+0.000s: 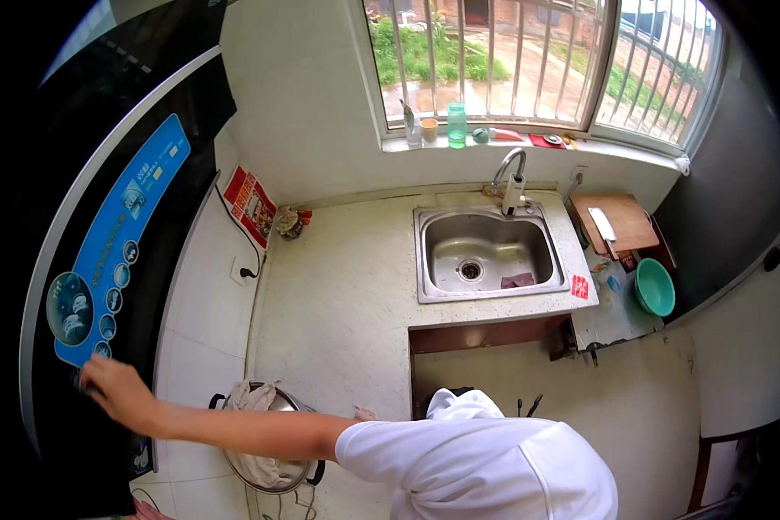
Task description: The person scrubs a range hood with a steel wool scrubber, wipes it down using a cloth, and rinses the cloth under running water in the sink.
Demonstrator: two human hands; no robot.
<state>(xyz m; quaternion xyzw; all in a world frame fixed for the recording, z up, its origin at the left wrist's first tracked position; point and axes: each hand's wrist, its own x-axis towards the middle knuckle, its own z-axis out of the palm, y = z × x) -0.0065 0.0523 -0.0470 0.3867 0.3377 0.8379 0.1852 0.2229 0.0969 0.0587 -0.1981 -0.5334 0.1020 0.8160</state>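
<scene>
My right arm stretches left across the counter in a white short sleeve. At its end, my right hand [121, 394] has bent fingers closed at the lower part of a black panel [139, 260] with a blue printed label. Something small and dark is at the fingertips, too hidden to name. Below the forearm stands a steel pot [308, 472] with black handles, partly covered by the arm. A crumpled beige cloth [256, 399] lies over it. Only a few fingers of my left hand [147, 511] show at the bottom left edge, and what they touch is cut off.
A steel sink [420, 251] with a tap [513, 186] is set in the pale counter [329, 286]. To the right are a cutting board [637, 227], a cleaver [601, 224] and a green basin [654, 286]. A green bottle [456, 126] stands on the windowsill.
</scene>
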